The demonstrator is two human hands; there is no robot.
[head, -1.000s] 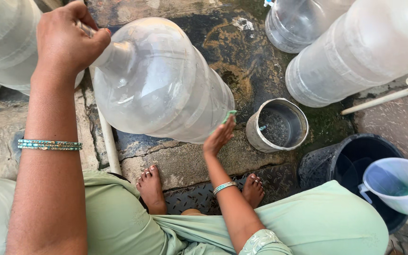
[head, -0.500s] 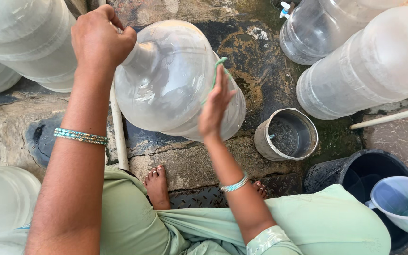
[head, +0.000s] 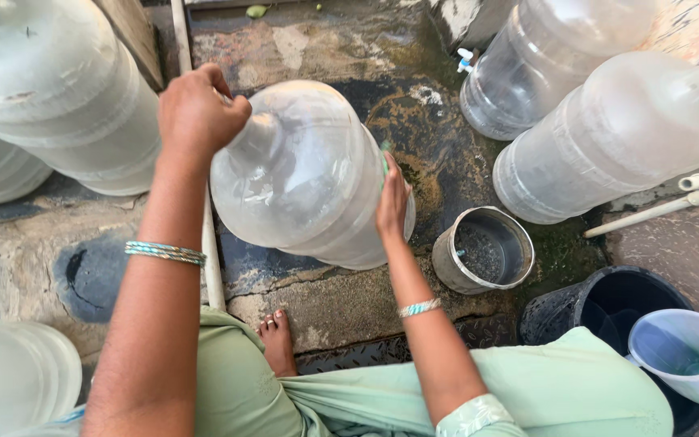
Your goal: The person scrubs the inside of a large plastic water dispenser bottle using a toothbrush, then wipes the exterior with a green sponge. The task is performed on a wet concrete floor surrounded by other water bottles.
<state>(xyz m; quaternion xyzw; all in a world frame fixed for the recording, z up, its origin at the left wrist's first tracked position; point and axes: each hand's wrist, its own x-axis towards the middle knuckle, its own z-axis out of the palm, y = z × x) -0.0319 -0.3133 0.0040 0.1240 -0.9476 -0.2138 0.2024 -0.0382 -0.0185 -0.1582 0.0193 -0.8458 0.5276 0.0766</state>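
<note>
water jug (head: 309,178): clear, cloudy-white plastic. bangles (head: 165,252): turquoise and silver. garment (head: 576,388): pale green. metal tin (head: 483,251): dull grey. bucket (head: 608,307): black. measuring jug (head: 685,356): translucent white-blue. ground (head: 438,137): brown, green-stained, mottled.

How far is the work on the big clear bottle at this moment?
In hand: the left hand grips the neck of the big clear bottle, held tilted over wet ground, while the right hand presses something green against its side. The bottle looks empty. Done or left cannot be judged: other bottles stand nearby, and a metal pot holds water.
</note>
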